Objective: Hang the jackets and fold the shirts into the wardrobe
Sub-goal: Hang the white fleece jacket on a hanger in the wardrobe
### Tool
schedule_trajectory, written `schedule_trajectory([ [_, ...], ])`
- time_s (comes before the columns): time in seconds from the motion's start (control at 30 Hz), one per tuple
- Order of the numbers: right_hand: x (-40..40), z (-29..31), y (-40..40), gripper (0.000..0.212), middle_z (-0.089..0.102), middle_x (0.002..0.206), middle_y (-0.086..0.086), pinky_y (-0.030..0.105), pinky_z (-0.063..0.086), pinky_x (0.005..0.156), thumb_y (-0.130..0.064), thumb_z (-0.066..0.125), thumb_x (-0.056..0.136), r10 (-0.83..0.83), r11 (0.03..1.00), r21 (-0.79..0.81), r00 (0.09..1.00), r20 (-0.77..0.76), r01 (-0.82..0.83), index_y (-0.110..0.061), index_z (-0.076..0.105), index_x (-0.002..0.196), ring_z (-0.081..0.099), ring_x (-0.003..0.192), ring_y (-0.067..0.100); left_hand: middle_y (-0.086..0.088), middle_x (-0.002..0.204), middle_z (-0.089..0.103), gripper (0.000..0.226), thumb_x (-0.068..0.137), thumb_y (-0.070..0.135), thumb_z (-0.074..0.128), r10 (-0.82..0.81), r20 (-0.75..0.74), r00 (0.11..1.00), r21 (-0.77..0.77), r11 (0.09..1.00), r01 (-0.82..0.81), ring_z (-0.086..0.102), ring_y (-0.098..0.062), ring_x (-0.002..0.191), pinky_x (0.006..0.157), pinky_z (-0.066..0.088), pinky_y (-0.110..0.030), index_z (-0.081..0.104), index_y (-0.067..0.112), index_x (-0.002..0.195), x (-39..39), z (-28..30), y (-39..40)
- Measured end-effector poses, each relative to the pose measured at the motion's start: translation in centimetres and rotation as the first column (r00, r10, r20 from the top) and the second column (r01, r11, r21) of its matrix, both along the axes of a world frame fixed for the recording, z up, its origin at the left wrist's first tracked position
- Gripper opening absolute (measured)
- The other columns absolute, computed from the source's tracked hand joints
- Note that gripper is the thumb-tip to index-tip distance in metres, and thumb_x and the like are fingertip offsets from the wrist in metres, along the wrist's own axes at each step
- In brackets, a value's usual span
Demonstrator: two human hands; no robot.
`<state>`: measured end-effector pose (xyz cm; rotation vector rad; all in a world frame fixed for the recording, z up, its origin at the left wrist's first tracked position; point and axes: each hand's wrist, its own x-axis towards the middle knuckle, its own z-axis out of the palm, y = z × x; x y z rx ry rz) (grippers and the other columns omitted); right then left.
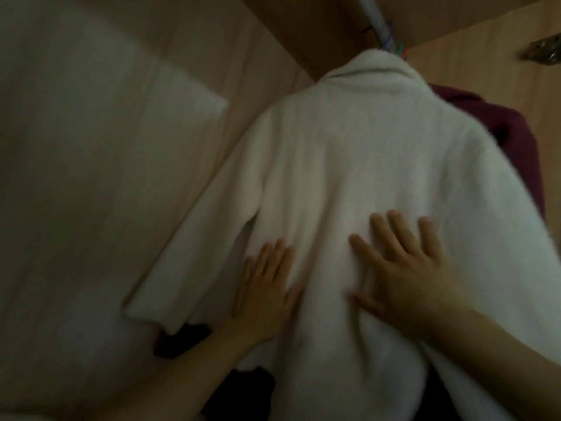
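Note:
A fluffy white jacket (pixel 358 165) hangs with its back to me from the wardrobe rail (pixel 375 16), its collar right under the rail. My left hand (pixel 264 290) lies flat on the jacket's lower back, fingers spread. My right hand (pixel 406 268) presses flat on the fabric to the right of it, fingers apart, holding nothing. A dark red garment (pixel 522 132) hangs behind the white jacket on the right, mostly hidden by it.
The pale wooden wardrobe side panel (pixel 91 177) fills the left. A wooden door with a metal hinge (pixel 543 53) stands at the upper right. Dark clothing (pixel 182 341) shows below the jacket's left sleeve and hem.

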<state>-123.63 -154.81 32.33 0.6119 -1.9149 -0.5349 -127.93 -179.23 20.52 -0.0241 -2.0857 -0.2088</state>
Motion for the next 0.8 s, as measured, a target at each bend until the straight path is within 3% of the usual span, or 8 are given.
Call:
schedule_trajectory([
  [0.13,0.6,-2.8,0.9,0.067,0.053,0.141,0.021,0.063,0.022,0.111,-0.062,0.038,0.079,0.004,1.0,0.028,1.0,0.025,-0.005,-0.022,0.068,0.124,0.045,0.133,0.043,0.004,0.158,-0.023,0.089,0.082,0.066,-0.004,-0.035,0.292,0.956,-0.062,0.997,0.055,-0.009,-0.019,0.153,0.124,0.008,-0.04,-0.008,0.018,0.157,2.3,-2.9,-0.3],
  [0.2,0.9,-2.9,0.8,0.063,0.058,0.134,0.021,0.061,0.021,0.11,-0.055,0.036,0.078,-0.029,0.999,0.031,0.998,0.054,0.027,-0.019,0.072,0.115,0.051,0.128,0.043,-0.002,0.162,-0.021,0.105,0.07,0.071,-0.006,-0.046,0.442,0.896,-0.077,0.993,0.089,-0.007,-0.021,0.153,0.124,0.007,-0.037,-0.008,0.014,0.157,3.8,-2.7,-0.5],
  [0.27,1.7,-2.7,0.6,0.062,0.061,0.131,0.02,0.059,0.019,0.11,-0.054,0.035,0.077,-0.065,0.998,0.03,0.993,0.098,0.062,-0.019,0.073,0.111,0.053,0.126,0.042,-0.006,0.165,-0.013,0.102,0.077,0.074,0.002,-0.097,0.517,0.85,-0.004,0.993,0.115,-0.005,-0.021,0.153,0.124,0.006,-0.035,-0.003,0.012,0.158,5.3,-1.9,-0.5],
  [0.37,3.3,-2.9,0.3,0.06,0.062,0.13,0.014,0.058,0.025,0.112,-0.053,0.035,0.078,-0.053,0.998,0.029,0.987,0.154,0.049,-0.019,0.072,0.111,0.054,0.126,0.036,-0.003,0.167,-0.001,0.074,0.102,0.058,0.027,-0.214,0.498,0.84,0.155,0.975,0.156,0.003,-0.016,0.153,0.123,0.004,-0.027,0.009,0.014,0.159,7.1,-0.8,-0.5],
  [0.47,5.3,-3.7,0.7,0.059,0.061,0.131,0.014,0.056,0.032,0.111,-0.051,0.037,0.08,0.023,1.0,0.001,0.986,0.168,-0.023,-0.019,0.069,0.116,0.054,0.125,0.034,-0.003,0.165,0.017,0.066,0.103,0.053,0.032,-0.28,0.456,0.845,0.228,0.954,0.193,0.018,-0.016,0.15,0.119,0.013,-0.023,0.022,0.015,0.157,9.8,0.1,0.2],
  [0.6,8.2,-4.4,1.7,0.057,0.059,0.135,0.016,0.054,0.033,0.111,-0.051,0.037,0.083,0.117,0.993,-0.041,0.971,0.208,-0.111,-0.02,0.068,0.119,0.053,0.127,0.036,-0.005,0.15,0.046,0.055,0.103,0.048,0.037,-0.301,0.357,0.884,0.24,0.944,0.225,0.043,-0.019,0.135,0.098,0.029,-0.019,0.046,0.01,0.142,14.3,1.6,2.3],
  [0.67,9.8,-4.7,2.6,0.058,0.054,0.14,0.014,0.052,0.032,0.113,-0.052,0.036,0.087,0.195,0.98,-0.094,0.955,0.224,-0.178,-0.019,0.063,0.127,0.048,0.132,0.034,-0.001,0.149,0.047,0.056,0.101,0.051,0.039,-0.301,0.307,0.903,0.219,0.946,0.24,0.043,-0.017,0.134,0.096,0.028,-0.016,0.047,0.016,0.143,16.2,2.3,3.2],
  [0.8,13.1,-5.1,5.1,0.062,0.044,0.15,0.008,0.049,0.026,0.118,-0.058,0.031,0.093,0.305,0.944,-0.205,0.924,0.233,-0.259,-0.022,0.05,0.14,0.036,0.142,0.027,0.007,0.149,0.045,0.062,0.097,0.057,0.039,-0.324,0.236,0.916,0.207,0.938,0.279,0.041,-0.015,0.136,0.105,0.029,-0.018,0.041,0.023,0.148,20.0,2.8,4.9],
])
